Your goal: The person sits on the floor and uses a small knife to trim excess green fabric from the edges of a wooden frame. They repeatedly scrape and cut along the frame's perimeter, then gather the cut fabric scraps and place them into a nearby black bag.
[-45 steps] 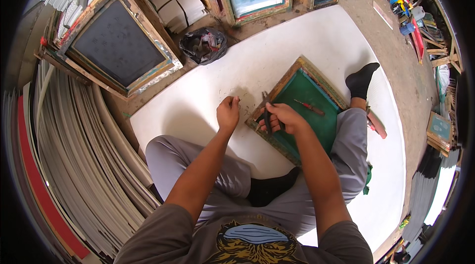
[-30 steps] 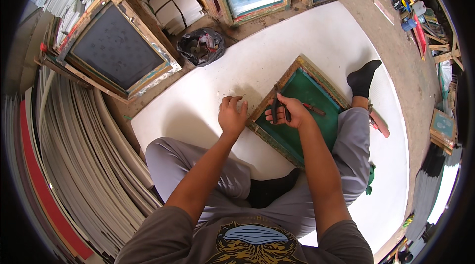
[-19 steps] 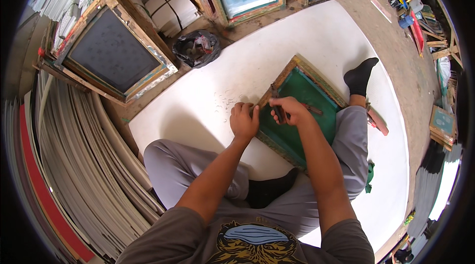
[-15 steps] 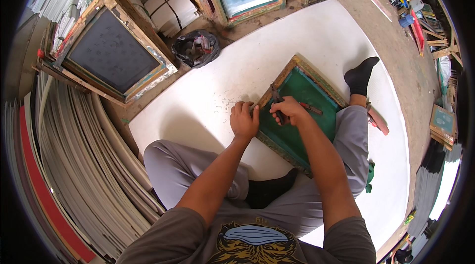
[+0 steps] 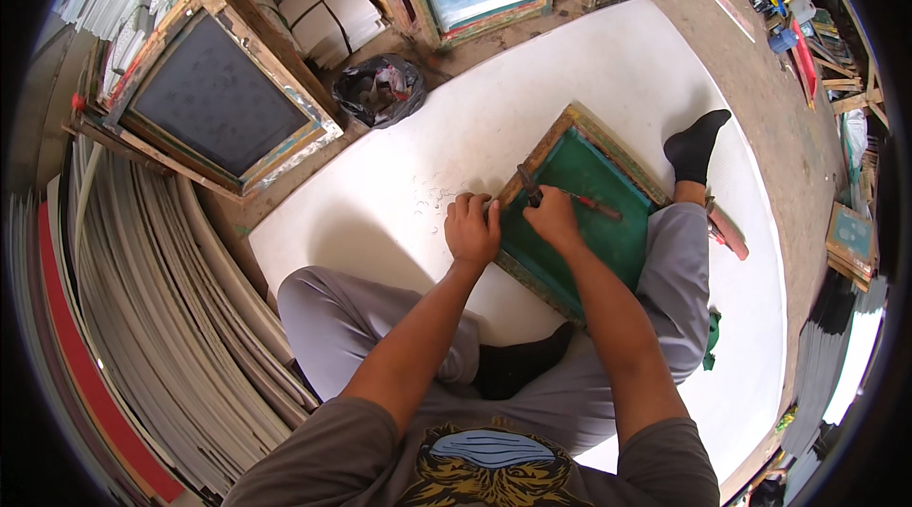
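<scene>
Right hand (image 5: 554, 217): fingers closed round the handles of dark pliers (image 5: 527, 185). The head of the pliers projects beyond these fingers, up and to the left, over the upper-left side of a wooden frame (image 5: 619, 153). Whether the tips of the pliers grip anything there: too small to tell.

Left hand (image 5: 470, 231): thumb apart from the fingers, lying at the frame's left corner, to the left of the right-hand fingers. Cannot tell whether they pinch the wood or only rest on it.

The frame lies flat below the right-hand fingers and extends to their right; its inside is filled by a green mesh (image 5: 608, 246). A slim red-handled tool (image 5: 600, 208) lies on the mesh, just right of the right-hand fingers.

Small curved bits (image 5: 432, 191) lie scattered on the white board (image 5: 617, 60), just beyond and left of the left-hand fingertips. Farther off past those fingertips: a black plastic bag (image 5: 404, 106) with scraps inside.
</scene>
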`<state>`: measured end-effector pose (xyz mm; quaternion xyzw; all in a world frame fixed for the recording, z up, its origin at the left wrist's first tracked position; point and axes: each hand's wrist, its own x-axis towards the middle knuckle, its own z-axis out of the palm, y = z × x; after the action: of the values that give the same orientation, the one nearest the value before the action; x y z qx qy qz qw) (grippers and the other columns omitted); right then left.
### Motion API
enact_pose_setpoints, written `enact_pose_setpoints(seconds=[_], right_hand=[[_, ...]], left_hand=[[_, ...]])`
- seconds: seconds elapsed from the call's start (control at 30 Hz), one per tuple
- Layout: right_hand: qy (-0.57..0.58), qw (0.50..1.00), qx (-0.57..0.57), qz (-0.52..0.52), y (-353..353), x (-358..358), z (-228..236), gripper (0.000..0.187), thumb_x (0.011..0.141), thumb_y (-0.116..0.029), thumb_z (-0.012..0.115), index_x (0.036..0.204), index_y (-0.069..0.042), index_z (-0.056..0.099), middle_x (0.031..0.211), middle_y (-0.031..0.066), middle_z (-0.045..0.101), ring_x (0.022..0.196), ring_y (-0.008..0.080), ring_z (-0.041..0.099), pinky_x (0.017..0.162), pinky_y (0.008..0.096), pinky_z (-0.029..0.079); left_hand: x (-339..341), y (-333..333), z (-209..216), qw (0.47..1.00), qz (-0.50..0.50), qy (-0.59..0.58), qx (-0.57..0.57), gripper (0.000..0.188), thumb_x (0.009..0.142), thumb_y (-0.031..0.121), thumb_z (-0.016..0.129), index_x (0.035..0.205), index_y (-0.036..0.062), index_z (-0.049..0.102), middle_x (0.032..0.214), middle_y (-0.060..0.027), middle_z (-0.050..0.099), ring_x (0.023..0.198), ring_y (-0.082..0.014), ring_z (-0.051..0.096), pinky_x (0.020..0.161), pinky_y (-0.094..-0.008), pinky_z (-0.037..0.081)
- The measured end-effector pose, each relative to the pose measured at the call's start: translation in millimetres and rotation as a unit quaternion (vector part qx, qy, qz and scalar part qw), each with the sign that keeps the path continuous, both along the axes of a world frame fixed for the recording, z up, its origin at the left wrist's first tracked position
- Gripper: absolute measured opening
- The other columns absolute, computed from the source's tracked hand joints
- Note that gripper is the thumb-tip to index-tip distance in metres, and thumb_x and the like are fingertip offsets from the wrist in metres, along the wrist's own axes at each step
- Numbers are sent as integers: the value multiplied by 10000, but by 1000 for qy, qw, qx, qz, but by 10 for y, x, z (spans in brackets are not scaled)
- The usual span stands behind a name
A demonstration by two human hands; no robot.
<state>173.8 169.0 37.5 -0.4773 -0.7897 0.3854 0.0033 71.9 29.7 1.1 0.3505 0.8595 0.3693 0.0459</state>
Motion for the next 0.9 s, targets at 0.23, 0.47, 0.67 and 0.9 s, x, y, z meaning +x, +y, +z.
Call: enact_pose_setpoints(seconds=[0.23,0.47,0.67,0.9], right_hand=[[42,989,-55,133,-544,-96,251,293,834,-246,740,901,33,683,822,240,715,790,400,723,707,454,565],[58,865,-498,19,-584,-252,370,476,1095,-421,518,1246,22,602,999,206,746,808,278,767,605,351,604],[224,777,-565,-162,-401,-38,302,478,1097,-435,504,1257,10,576,1037,230,732,848,320,766,678,413,627],[302,736,-570,-205,-72,59,145,559,1108,-463,441,1358,33,503,1173,289,700,1012,389,740,841,490,608]], left_hand=[[-132,-96,156,952,89,-283,71,286,1049,311,592,1070,70,745,847,-78,683,791,-246,608,742,-396,485],[-536,-334,117,832,97,-517,176,278,1013,284,674,977,22,758,853,-34,703,670,-86,506,638,-249,422],[-768,-431,122,968,92,-230,-41,399,904,343,774,1175,51,767,968,-111,749,892,-247,725,808,-372,563],[-560,-318,272,987,84,-102,-90,391,895,355,757,1195,106,751,1213,-127,672,1062,-319,694,889,-426,561]])
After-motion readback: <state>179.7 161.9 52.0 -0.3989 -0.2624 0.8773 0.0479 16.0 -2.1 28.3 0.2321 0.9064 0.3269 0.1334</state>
